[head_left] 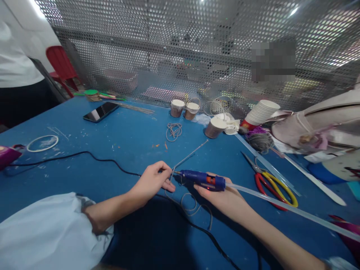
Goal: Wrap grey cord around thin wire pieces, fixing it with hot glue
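Note:
My right hand (212, 191) is wrapped round a blue hot glue gun (198, 177), its nozzle pointing left. A long clear glue stick (270, 200) runs out of its back end. My left hand (157, 178) pinches a thin rod (189, 154) that slants up to the right, close to the glue gun's nozzle. Grey cord (189, 210) passes by the left fingertips and falls in loose loops on the blue table below. Whether the nozzle touches the rod or the cord, I cannot tell.
Red-and-yellow-handled scissors (270, 183) lie to the right, near grey yarn (261, 142) and stacked paper cups (261, 111). Small filled cups (177, 107) and a cord bundle (173, 131) sit farther back. A phone (101, 111) lies back left. A black cable (109, 160) crosses the table.

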Action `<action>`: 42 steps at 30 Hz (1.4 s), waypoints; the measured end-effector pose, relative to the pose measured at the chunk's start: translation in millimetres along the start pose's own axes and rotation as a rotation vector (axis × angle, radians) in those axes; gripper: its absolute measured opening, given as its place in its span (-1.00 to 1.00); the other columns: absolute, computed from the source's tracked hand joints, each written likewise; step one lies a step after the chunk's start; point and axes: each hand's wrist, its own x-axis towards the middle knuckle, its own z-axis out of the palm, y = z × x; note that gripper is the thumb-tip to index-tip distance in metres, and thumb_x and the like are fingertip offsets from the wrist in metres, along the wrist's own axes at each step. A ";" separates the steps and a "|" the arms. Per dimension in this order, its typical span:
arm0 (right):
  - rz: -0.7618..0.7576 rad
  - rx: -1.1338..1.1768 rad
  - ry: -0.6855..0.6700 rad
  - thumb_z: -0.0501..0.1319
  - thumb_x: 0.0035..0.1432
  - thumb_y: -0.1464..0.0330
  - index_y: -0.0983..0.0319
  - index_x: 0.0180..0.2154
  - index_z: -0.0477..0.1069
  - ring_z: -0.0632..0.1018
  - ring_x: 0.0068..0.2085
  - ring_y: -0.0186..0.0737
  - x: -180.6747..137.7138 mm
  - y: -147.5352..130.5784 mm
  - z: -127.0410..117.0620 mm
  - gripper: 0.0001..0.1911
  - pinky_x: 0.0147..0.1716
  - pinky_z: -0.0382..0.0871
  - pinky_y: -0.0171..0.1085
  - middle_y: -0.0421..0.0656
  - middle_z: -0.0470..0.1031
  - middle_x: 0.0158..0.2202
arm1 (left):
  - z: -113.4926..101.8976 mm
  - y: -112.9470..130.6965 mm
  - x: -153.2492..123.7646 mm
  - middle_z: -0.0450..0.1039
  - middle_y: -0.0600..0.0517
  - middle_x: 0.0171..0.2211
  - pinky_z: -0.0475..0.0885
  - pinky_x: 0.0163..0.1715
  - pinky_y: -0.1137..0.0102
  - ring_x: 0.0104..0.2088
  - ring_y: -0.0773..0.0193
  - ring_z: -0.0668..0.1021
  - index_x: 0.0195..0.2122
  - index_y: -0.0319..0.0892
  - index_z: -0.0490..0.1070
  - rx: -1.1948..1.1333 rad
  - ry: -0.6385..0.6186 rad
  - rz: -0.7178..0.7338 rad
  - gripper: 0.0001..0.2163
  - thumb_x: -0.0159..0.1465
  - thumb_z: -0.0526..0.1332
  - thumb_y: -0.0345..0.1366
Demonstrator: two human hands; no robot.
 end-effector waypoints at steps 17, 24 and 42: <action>0.008 -0.007 0.066 0.20 -0.05 0.27 0.21 -0.56 0.36 0.43 -0.54 -0.23 0.6 -7.2 -1.2 -0.84 -0.55 0.30 -0.29 -0.18 0.43 -0.59 | -0.9 -1.6 0.4 0.44 0.08 -0.65 0.49 -0.46 0.41 -0.56 0.25 0.60 -0.43 -0.19 0.26 -0.037 -0.008 0.005 -0.97 0.12 0.09 -0.44; 0.035 0.075 -0.094 0.18 -0.02 0.28 0.22 -0.55 0.29 0.33 -0.61 -0.33 -4.5 -9.4 -2.3 -0.82 -0.63 0.20 -0.34 -0.28 0.32 -0.65 | -0.5 -2.5 0.1 0.44 0.07 -0.66 0.49 -0.44 0.38 -0.58 0.25 0.59 -0.45 -0.19 0.25 -0.042 -0.002 0.006 -0.97 0.11 0.11 -0.39; 0.014 0.008 0.026 0.20 -0.05 0.25 0.20 -0.59 0.30 0.34 -0.59 -0.30 -2.9 -5.7 0.0 -0.80 -0.61 0.19 -0.32 -0.23 0.35 -0.63 | -1.0 -1.5 0.3 0.44 0.07 -0.66 0.48 -0.45 0.39 -0.56 0.23 0.60 -0.46 -0.18 0.24 -0.020 -0.011 0.017 -0.97 0.10 0.09 -0.41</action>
